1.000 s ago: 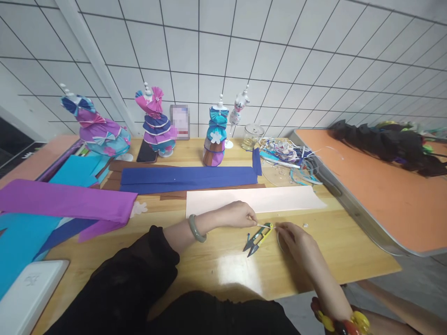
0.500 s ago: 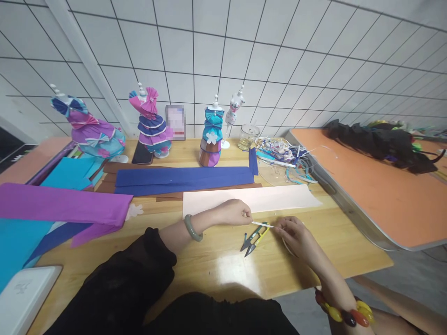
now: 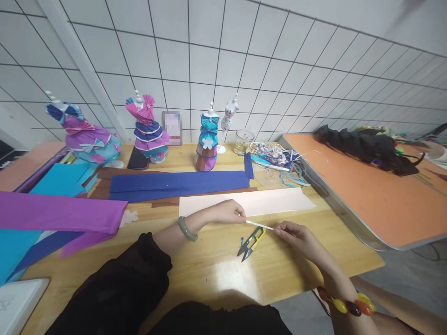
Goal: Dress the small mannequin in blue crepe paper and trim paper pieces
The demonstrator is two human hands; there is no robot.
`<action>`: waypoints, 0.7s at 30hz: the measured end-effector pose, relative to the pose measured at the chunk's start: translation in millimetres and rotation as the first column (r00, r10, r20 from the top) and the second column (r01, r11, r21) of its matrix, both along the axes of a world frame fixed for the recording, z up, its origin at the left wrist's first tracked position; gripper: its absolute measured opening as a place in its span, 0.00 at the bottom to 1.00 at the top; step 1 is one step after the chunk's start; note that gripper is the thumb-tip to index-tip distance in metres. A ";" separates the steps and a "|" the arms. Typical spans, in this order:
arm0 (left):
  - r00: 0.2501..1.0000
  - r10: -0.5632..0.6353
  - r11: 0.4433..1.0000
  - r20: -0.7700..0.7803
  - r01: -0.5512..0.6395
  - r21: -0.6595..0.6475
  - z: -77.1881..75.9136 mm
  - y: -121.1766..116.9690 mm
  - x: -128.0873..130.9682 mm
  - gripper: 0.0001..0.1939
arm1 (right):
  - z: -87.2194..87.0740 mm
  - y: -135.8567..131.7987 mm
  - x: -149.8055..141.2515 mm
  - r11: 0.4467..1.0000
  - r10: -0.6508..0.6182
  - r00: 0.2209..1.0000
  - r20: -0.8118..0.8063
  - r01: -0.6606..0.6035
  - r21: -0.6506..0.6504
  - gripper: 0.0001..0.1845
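My left hand point(image 3: 225, 213) and my right hand point(image 3: 299, 236) each pinch one end of a thin white strip point(image 3: 260, 225), which is stretched between them just above the wooden table point(image 3: 216, 265). Yellow thread snips point(image 3: 252, 241) lie on the table right under the strip. A long pale pink paper sheet point(image 3: 275, 201) lies just behind my hands. On my left wrist is a green bangle, and a bracelet of coloured beads is on the right.
Blue crepe paper point(image 3: 178, 183) and purple crepe paper point(image 3: 59, 214) lie to the left. Several dressed mini mannequins point(image 3: 206, 142) stand along the tiled wall. A glass jar point(image 3: 243, 141), ribbon scraps point(image 3: 279, 158), an orange side table point(image 3: 366, 186) with dark cloth point(image 3: 370, 146) are to the right.
My hands have drawn apart, so the white strip between them is longer now. The view has shifted a little to the right.
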State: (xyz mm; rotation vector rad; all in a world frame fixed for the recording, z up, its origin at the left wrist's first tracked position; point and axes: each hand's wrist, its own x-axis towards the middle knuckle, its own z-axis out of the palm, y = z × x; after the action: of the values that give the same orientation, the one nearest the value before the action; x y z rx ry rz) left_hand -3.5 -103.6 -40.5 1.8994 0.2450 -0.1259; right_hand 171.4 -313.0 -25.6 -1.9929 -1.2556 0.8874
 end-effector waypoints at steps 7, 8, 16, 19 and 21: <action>0.997 0.054 0.999 -0.058 -0.054 0.000 7.5 22.7 -4.6 0.09 | 14.8 -3.1 3.5 1.000 -0.001 1.000 0.020 0.002 -0.028 0.21; 0.994 0.068 0.998 -0.083 -0.066 0.023 8.8 26.9 -5.4 0.10 | 17.6 -4.0 4.3 0.999 0.001 1.000 0.029 0.000 -0.032 0.21; 0.928 0.265 0.829 0.262 -0.358 0.431 32.3 22.6 -7.9 0.15 | 41.2 4.8 8.6 0.991 0.078 0.991 0.112 -0.065 -0.115 0.22; 0.930 0.158 0.931 0.331 -0.253 0.265 37.8 2.4 -5.6 0.16 | 49.8 15.5 6.7 0.984 0.149 0.970 0.192 -0.126 -0.129 0.22; 0.962 0.063 0.984 0.267 -0.105 0.146 36.8 -8.4 -4.3 0.16 | 54.5 22.2 5.1 0.978 0.185 0.952 0.242 -0.154 -0.141 0.21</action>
State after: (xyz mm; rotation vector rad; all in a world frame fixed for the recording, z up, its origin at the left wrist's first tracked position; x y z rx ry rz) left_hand -7.7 -112.0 -3.7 2.0362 0.1590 0.2075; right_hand 176.5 -290.8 28.9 -2.1728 -1.5698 0.8229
